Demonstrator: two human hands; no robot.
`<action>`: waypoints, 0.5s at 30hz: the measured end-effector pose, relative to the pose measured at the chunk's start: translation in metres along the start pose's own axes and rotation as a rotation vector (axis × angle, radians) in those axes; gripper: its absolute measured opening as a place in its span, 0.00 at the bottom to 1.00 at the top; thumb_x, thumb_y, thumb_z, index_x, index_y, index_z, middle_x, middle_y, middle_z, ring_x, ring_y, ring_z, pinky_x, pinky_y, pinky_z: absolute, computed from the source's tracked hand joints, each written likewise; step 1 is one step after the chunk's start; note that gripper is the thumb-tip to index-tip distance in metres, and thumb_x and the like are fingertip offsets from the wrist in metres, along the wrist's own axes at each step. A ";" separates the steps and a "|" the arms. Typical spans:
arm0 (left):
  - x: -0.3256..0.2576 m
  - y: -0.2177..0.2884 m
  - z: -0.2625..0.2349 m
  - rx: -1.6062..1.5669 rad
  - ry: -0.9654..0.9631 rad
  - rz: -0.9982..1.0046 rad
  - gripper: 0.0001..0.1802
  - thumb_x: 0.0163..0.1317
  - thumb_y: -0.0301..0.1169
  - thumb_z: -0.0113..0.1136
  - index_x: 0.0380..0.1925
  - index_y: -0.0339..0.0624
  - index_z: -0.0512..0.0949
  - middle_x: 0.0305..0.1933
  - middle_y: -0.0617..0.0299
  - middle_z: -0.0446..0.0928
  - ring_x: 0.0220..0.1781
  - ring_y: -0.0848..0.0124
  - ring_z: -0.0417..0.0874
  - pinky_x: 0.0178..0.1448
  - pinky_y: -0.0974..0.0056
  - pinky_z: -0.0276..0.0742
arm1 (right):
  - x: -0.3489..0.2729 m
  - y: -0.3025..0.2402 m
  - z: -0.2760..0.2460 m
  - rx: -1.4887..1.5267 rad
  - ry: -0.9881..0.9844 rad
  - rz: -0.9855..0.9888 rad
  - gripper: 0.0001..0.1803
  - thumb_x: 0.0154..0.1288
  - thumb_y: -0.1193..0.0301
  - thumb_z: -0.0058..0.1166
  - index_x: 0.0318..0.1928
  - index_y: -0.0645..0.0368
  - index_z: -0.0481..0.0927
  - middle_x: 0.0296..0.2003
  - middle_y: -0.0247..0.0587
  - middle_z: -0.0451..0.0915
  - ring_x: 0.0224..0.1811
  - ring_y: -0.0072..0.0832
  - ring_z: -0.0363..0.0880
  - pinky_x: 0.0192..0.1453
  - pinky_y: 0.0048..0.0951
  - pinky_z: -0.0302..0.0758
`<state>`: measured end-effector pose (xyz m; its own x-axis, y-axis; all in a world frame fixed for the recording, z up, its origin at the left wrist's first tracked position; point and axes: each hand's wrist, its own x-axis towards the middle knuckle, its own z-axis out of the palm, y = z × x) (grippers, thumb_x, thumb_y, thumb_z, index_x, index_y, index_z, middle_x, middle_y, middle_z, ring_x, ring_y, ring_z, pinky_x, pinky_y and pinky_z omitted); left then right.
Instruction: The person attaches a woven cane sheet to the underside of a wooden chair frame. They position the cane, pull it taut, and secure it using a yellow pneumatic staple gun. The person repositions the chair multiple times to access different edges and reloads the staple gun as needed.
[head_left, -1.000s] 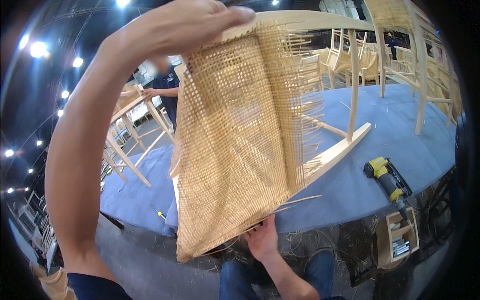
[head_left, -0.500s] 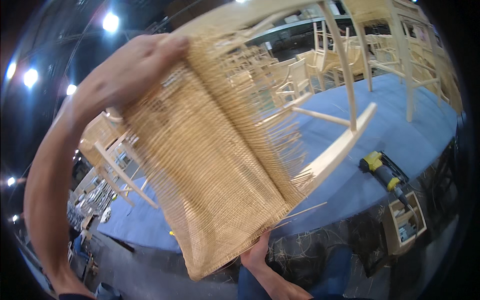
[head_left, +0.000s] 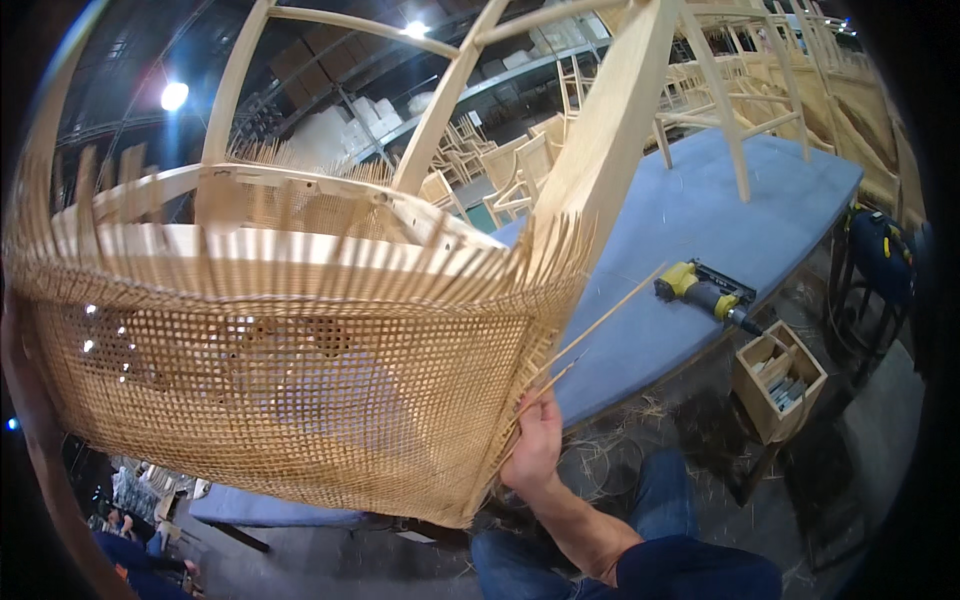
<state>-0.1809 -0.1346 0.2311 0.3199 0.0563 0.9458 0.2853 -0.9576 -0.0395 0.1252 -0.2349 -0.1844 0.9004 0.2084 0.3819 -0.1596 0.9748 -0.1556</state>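
Cane webbing fills most of my view, a pale woven sheet stretched over the light wooden chair frame, its loose strand ends bristling up along the top rail and down the right side. My right hand is clenched on the webbing's lower right edge, fingers pinching the cane where a few long loose strands stick out toward the right. My left hand is hidden behind the weave; only my left forearm shows along the left rim, so I cannot tell how that hand is closed. The chair is tipped up in front of me, above the blue padded surface. On that surface, well to the right of the webbing, lies a yellow nail gun. Just past the surface's edge stands a small wooden box.
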 end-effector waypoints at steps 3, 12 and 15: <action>-0.034 -0.104 -0.007 -0.434 0.219 -0.124 0.35 0.76 0.52 0.42 0.72 0.36 0.63 0.72 0.53 0.66 0.72 0.61 0.67 0.75 0.54 0.62 | 0.030 -0.029 -0.003 -0.174 -0.187 -0.182 0.22 0.81 0.68 0.43 0.68 0.69 0.66 0.60 0.39 0.77 0.58 0.23 0.74 0.64 0.27 0.70; -0.175 -0.194 0.172 -0.978 0.404 -0.187 0.32 0.77 0.46 0.43 0.73 0.39 0.59 0.73 0.54 0.64 0.73 0.61 0.66 0.75 0.54 0.63 | 0.098 -0.105 -0.001 -0.620 -0.370 -0.362 0.31 0.77 0.66 0.52 0.71 0.71 0.63 0.61 0.46 0.76 0.62 0.28 0.73 0.68 0.30 0.69; -0.209 -0.221 0.254 -0.793 0.362 -0.176 0.30 0.76 0.46 0.46 0.71 0.39 0.62 0.71 0.55 0.65 0.70 0.61 0.69 0.72 0.55 0.67 | 0.109 -0.118 -0.017 -0.682 -0.402 -0.327 0.31 0.76 0.67 0.55 0.72 0.69 0.64 0.59 0.45 0.78 0.59 0.26 0.75 0.65 0.28 0.71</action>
<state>-0.0819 0.1372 -0.0398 -0.0135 0.2572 0.9663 -0.4497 -0.8647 0.2239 0.2495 -0.3286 -0.1399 0.6262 0.0630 0.7771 0.4773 0.7571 -0.4460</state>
